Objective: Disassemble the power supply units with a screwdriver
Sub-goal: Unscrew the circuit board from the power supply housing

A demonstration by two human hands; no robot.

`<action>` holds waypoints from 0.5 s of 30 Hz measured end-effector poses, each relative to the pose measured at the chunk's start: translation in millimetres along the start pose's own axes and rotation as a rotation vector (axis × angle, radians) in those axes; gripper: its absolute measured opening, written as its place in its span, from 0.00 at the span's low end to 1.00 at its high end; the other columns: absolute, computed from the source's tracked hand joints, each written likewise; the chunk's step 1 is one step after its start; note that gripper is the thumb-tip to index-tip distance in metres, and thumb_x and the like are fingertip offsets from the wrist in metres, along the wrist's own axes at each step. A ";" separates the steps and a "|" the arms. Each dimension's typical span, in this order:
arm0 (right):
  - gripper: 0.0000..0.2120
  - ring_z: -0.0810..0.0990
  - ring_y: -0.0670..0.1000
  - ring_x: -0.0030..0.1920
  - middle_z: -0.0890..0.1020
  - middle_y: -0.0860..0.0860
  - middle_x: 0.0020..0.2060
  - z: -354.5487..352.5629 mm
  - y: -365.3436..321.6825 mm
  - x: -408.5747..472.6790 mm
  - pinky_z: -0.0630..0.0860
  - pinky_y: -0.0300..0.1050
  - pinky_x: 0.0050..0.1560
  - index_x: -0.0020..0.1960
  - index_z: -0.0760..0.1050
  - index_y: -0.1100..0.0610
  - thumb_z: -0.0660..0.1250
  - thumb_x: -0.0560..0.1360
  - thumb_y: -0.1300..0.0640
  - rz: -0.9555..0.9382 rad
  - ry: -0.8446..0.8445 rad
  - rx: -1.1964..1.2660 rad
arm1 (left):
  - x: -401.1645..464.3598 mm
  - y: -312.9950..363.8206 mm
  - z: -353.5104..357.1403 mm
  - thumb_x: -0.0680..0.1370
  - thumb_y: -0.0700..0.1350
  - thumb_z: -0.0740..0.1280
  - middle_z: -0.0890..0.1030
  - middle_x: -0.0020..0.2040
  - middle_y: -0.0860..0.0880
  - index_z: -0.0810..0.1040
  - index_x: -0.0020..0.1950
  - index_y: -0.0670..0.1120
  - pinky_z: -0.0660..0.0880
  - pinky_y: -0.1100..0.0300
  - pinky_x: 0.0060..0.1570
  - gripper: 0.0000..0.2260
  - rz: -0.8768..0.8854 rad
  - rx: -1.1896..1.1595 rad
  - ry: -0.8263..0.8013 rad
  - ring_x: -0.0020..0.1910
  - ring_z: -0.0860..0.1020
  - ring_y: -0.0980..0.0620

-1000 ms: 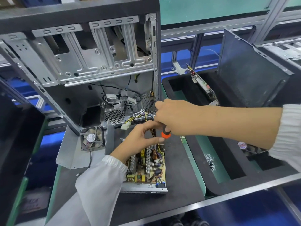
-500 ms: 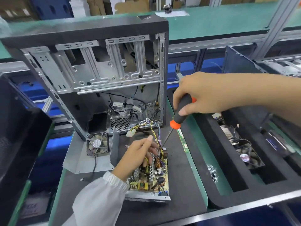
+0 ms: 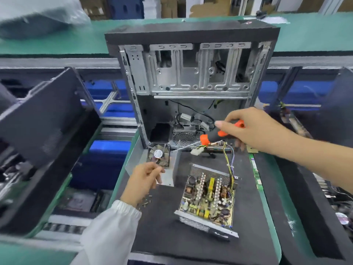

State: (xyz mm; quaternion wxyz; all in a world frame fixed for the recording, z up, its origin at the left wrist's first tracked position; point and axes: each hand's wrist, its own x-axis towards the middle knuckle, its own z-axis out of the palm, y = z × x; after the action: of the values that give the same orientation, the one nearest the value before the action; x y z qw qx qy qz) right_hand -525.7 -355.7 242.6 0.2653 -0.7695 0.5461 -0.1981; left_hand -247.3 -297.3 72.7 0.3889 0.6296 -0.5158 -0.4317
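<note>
The opened power supply unit (image 3: pixel 207 196) lies on the black mat, its circuit board bare, with a wire bundle (image 3: pixel 228 159) running up from its far right corner. My right hand (image 3: pixel 256 131) is shut on the orange and black screwdriver (image 3: pixel 215 136), held above and beyond the unit with its shaft pointing left. My left hand (image 3: pixel 142 181) hovers over the mat to the left of the unit, fingers pinched together; whether they hold a screw I cannot tell. Several small screws (image 3: pixel 146 201) lie on the mat just below it.
An upright, stripped computer case (image 3: pixel 191 73) stands behind the mat. The unit's metal cover with its fan (image 3: pixel 158 154) lies at the case's foot. Black foam trays (image 3: pixel 305 197) with parts flank the right side, a dark case panel (image 3: pixel 44 115) leans at left.
My left hand has left the power supply and moved left over the screws. My right hand has lifted the screwdriver away, shaft now pointing left. The view has shifted left.
</note>
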 end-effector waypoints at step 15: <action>0.11 0.77 0.53 0.32 0.75 0.57 0.33 81.5 41.0 -34.1 0.76 0.44 0.33 0.45 0.68 0.61 0.69 0.69 0.69 0.583 -0.640 0.894 | -18.7 -64.5 -25.2 0.80 0.51 0.65 0.77 0.38 0.54 0.72 0.48 0.50 0.74 0.55 0.42 0.06 0.049 0.757 0.109 0.41 0.77 0.50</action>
State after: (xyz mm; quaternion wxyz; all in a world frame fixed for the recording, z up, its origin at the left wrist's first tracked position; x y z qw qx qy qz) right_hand -518.4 -318.6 152.8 0.7556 -0.4246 0.4913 -0.0863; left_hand -205.0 -267.1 23.2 0.1657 0.7380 -0.6324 -0.1671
